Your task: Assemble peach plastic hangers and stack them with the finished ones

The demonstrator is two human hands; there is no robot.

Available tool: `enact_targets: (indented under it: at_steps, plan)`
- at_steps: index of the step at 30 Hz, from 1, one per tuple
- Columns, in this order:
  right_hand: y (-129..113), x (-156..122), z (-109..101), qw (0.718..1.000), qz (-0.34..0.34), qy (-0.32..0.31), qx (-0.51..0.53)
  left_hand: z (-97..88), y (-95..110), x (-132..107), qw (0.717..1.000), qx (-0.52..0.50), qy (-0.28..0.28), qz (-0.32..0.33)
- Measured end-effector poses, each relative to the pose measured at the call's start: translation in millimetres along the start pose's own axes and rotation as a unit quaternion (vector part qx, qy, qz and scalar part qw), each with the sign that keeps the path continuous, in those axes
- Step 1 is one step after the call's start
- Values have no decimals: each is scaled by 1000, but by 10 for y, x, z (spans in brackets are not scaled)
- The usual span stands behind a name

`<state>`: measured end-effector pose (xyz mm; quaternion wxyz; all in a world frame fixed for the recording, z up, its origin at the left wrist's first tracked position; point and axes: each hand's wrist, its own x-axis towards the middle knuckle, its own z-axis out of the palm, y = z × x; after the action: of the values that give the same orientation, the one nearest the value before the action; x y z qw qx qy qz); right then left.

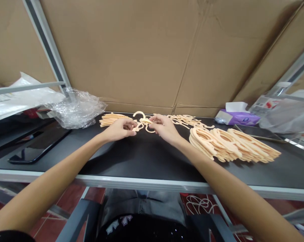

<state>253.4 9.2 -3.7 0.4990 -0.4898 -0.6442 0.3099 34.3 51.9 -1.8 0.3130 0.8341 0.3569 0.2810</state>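
Observation:
My left hand (119,129) and my right hand (165,129) meet over the middle of the black table, each pinching one side of a cream plastic hanger (142,120). Its curved hook points up and away from me. Fingers partly cover the hanger's arms. Just behind my left hand lies a pile of slim cream hanger parts (111,119). Loose cream hook-shaped parts (186,119) are scattered behind my right hand. To the right of that hand, flat cream hanger parts (230,144) lie fanned out in overlapping stacks.
Crumpled clear plastic wrap (77,107) and a dark phone (39,143) are on the left. A purple tissue pack (239,116) and a dark tablet-like slab (258,132) sit at the right. A cardboard wall (131,57) closes off the back; a metal edge (147,182) runs along the front.

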Motion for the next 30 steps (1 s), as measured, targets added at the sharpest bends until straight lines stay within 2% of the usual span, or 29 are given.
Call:
enact_targets:
  at_steps: [4,8,16,24,30]
  plan:
    - [24,-8,-3,998,-7,-38,-50,23,2,11,999,4,35,15]
    - [75,-24,-7,985,-35,-81,-151,87,31,-7,998,-39,50,24]
    - [118,-26,-27,961,-70,-127,-236,158,12,-13,994,3,97,47]
    - [66,-68,-23,941,-57,-132,-306,180,-81,-22,990,37,112,74]
    - [100,-77,-24,928,-65,-128,-345,237,-117,-25,988,4,131,78]
